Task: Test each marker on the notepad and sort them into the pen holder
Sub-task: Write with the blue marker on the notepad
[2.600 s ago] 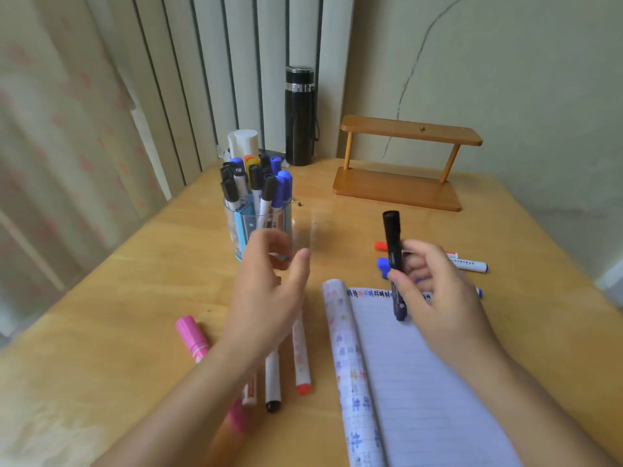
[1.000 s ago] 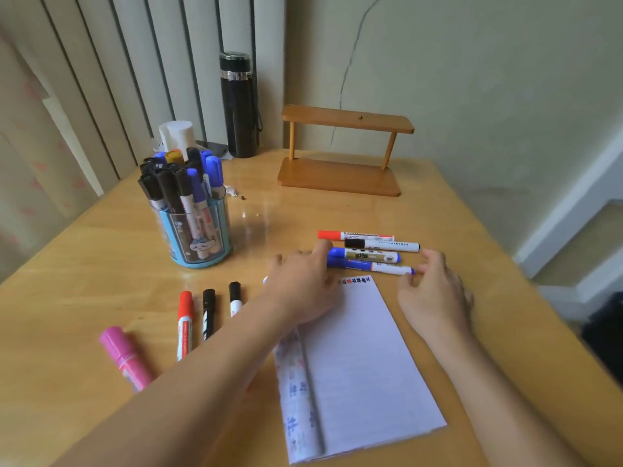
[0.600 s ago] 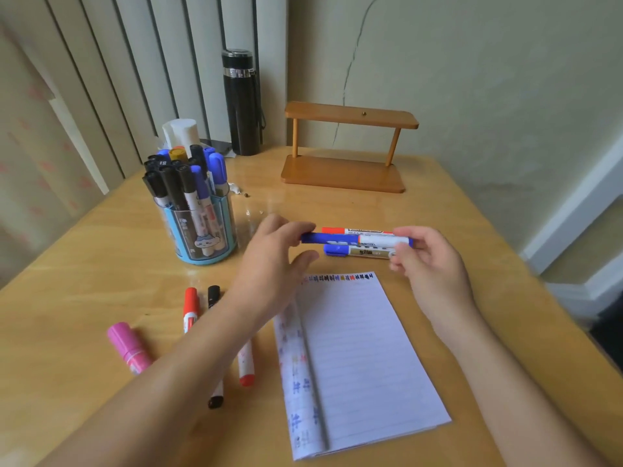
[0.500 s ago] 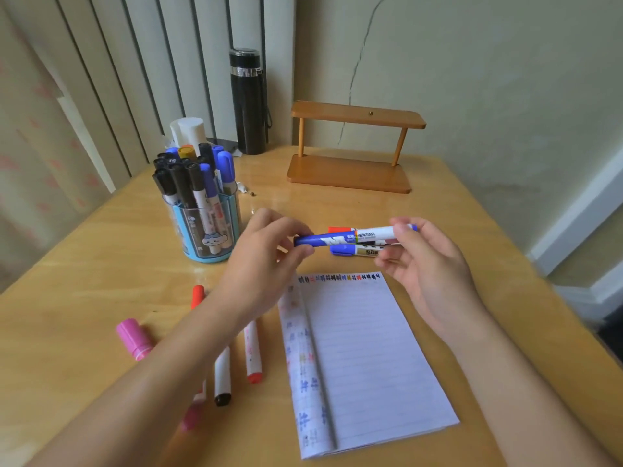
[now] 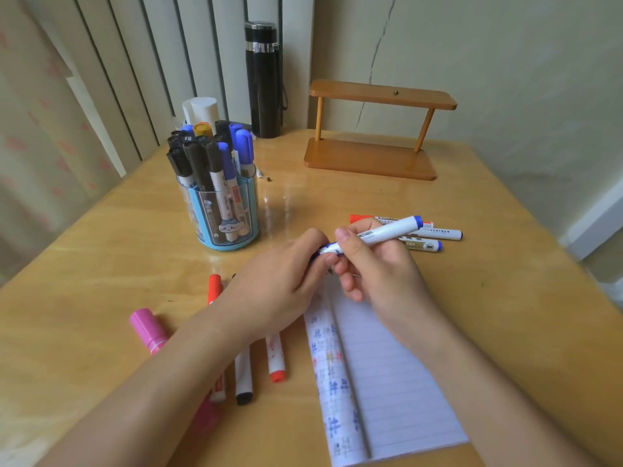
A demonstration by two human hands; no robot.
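Above the pad (image 5: 387, 382), at 3 o'clock from the holder (image 5: 224, 214), the right hand (image 5: 377, 267) grips the light, stiff, smooth marker (image 5: 381, 232) mid-barrel while the left hand's (image 5: 279, 284) fingers pinch its cap, the best spot to pull.

The table (image 5: 101, 264) is smooth, shiny wood. The little shelf (image 5: 371, 156) at the far side is wood too. The notepad (image 5: 397, 382) is lined paper. The pen holder (image 5: 222, 210) looks like clear plastic. The black bottle (image 5: 263, 82) has a shiny metal ring.
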